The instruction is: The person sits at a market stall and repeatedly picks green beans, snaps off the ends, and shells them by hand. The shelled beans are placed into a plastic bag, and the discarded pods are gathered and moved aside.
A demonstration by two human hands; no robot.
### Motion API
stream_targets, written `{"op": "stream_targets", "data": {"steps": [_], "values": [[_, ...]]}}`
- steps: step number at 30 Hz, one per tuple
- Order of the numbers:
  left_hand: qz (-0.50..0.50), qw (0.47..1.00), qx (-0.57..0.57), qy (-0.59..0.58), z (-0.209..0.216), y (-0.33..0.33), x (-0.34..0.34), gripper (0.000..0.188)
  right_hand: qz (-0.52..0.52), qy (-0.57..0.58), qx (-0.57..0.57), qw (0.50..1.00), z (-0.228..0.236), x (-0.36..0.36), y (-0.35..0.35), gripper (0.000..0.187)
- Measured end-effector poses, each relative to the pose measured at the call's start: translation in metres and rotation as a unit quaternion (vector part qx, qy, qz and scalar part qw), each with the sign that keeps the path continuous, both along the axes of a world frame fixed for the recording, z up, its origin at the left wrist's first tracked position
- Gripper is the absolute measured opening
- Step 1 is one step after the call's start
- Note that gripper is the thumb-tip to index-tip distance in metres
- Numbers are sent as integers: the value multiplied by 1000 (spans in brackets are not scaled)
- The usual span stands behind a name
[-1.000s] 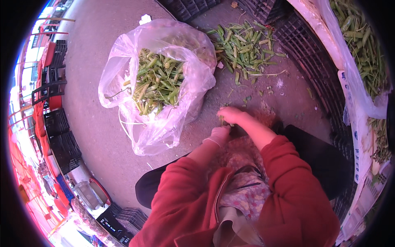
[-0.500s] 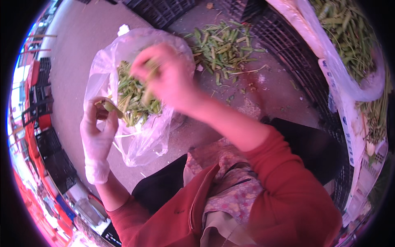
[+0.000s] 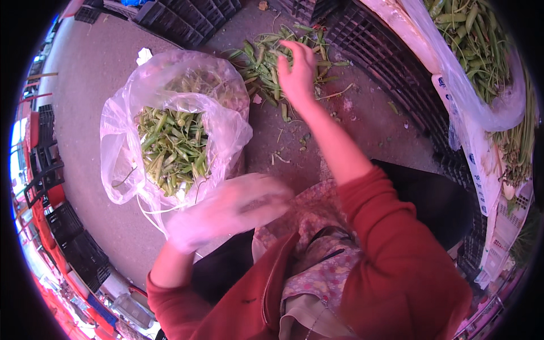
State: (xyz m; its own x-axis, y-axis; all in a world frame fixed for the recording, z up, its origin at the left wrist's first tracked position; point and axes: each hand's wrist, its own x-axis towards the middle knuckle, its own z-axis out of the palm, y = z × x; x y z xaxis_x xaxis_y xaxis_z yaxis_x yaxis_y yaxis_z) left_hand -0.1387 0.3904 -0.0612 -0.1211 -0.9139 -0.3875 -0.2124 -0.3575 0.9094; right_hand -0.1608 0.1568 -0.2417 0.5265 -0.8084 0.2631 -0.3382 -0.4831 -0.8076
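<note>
My right hand reaches over a loose pile of green pods on the ground, its thumb and forefinger apart. No pod shows between those two fingers. My left hand, in a thin white glove, is smeared by motion in front of my lap, just below the bag. Whether its fingers hold anything is hidden by the blur. To the left, a translucent plastic bag stands with its mouth spread. Inside lies a heap of green pods and stem pieces.
Black plastic crates stand at the far side, and another black crate lines the right of the pile. Beyond it, more green pods lie in plastic beside long green stalks. More dark crates stand at the left.
My right hand has moved from above the bag to the pile on its right. My left hand has swung down and right from beside the bag; the pod it held no longer shows.
</note>
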Motion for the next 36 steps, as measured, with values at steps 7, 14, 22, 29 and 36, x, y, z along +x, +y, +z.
{"op": "stream_targets", "data": {"steps": [7,14,22,29,36], "values": [[115,961,125,-217,-214,-87,-53,60,28,387,78,918,-95,4,-120,76],[402,876,96,-249,-298,-116,-13,73,21,397,-16,917,-128,54,-147,92],[505,843,66,-177,-318,-106,16,69,10,282,229,931,-137,62,-182,107],[605,794,9,58,-340,-125,22,71,109,441,-4,891,-144,54,-140,52],[460,886,55,0,-331,-94,-13,63,476,438,73,759,-70,11,-71,47]]}}
